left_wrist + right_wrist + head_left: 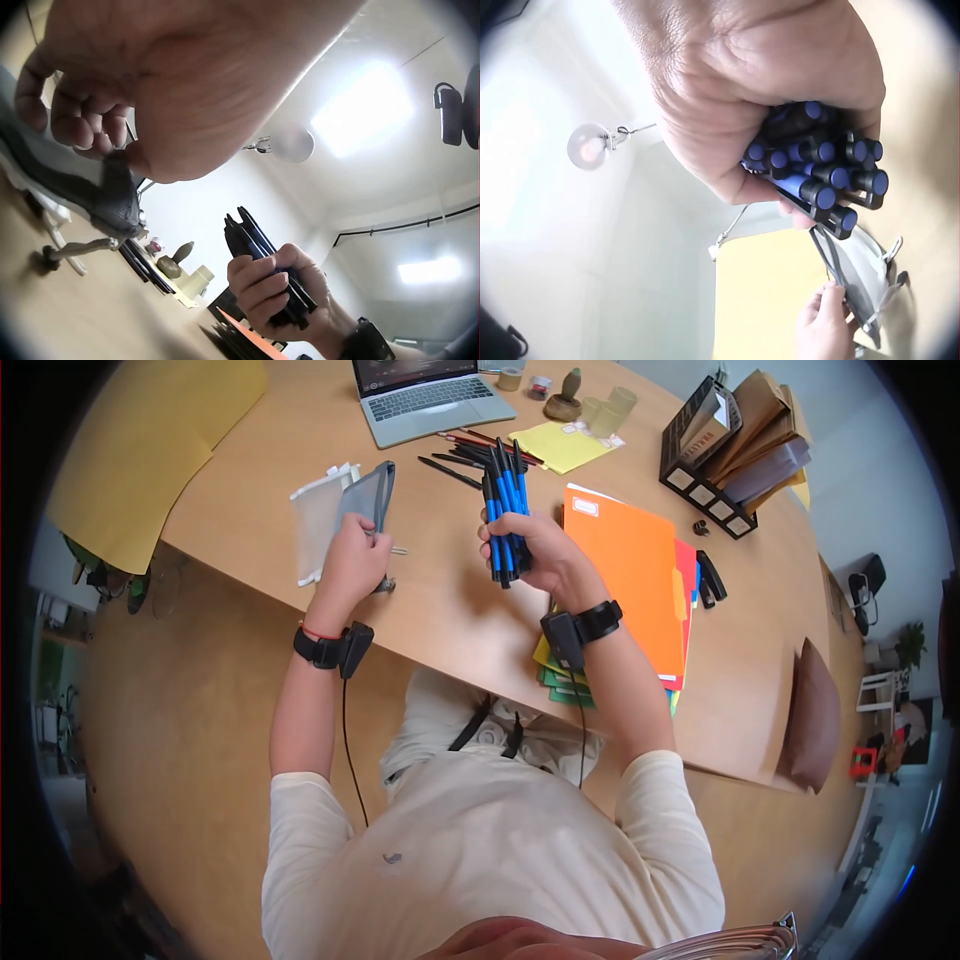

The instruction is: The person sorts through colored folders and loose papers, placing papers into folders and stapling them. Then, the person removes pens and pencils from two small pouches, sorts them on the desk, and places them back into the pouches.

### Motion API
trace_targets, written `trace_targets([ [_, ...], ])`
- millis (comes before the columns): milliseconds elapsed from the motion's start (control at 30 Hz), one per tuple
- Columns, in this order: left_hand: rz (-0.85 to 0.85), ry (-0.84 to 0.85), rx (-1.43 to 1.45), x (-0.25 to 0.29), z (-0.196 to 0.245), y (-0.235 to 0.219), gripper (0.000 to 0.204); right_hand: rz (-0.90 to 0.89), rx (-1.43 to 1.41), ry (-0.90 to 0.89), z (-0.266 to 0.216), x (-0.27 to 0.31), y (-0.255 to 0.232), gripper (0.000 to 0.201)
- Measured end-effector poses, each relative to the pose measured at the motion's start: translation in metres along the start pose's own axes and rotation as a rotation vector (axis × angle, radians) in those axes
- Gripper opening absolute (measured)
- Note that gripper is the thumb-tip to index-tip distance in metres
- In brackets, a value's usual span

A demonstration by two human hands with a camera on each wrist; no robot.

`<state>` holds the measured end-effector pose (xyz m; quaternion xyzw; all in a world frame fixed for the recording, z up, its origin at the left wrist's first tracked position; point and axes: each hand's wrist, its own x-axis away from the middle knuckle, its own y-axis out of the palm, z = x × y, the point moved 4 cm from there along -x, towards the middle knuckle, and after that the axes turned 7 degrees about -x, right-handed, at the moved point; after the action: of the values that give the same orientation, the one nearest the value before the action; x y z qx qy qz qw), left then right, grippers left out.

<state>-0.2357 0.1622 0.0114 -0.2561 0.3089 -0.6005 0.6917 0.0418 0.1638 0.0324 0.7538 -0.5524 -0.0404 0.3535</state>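
In the head view my left hand (358, 562) pinches the edge of a grey zip pouch (369, 492), held up over the table's near edge. The left wrist view has the grey pouch (71, 176) close by, its zip end hanging below the curled fingers. My right hand (545, 555) grips a thick bunch of blue-and-black pens (506, 495) above the table, to the right of the pouch. Their blue round ends (825, 196) cluster together in the right wrist view. Beside the grey pouch lies a whitish see-through zip pouch (316, 525).
Several black pens and dark red pencils (468, 455) lie behind the hands, near a yellow sheet (565, 447) and a laptop (430, 402). Orange and other coloured folders (625, 580) are stacked at right. Further right are a black stapler (710, 577) and a file holder (712, 500).
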Motion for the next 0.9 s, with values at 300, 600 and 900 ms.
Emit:
trace_targets([
  [300,-0.032,0.061,0.219,0.027,0.016,0.026,0.027,0.031,-0.086,0.133,0.031,0.032,0.007,0.021],
  [600,-0.018,0.161,0.281,0.057,0.045,0.037,0.026,-0.147,-0.138,0.311,0.056,0.035,0.018,0.025],
  [900,-0.112,0.17,0.51,0.084,0.058,0.049,0.018,-0.032,-0.137,0.4,0.067,0.027,0.0,0.024],
])
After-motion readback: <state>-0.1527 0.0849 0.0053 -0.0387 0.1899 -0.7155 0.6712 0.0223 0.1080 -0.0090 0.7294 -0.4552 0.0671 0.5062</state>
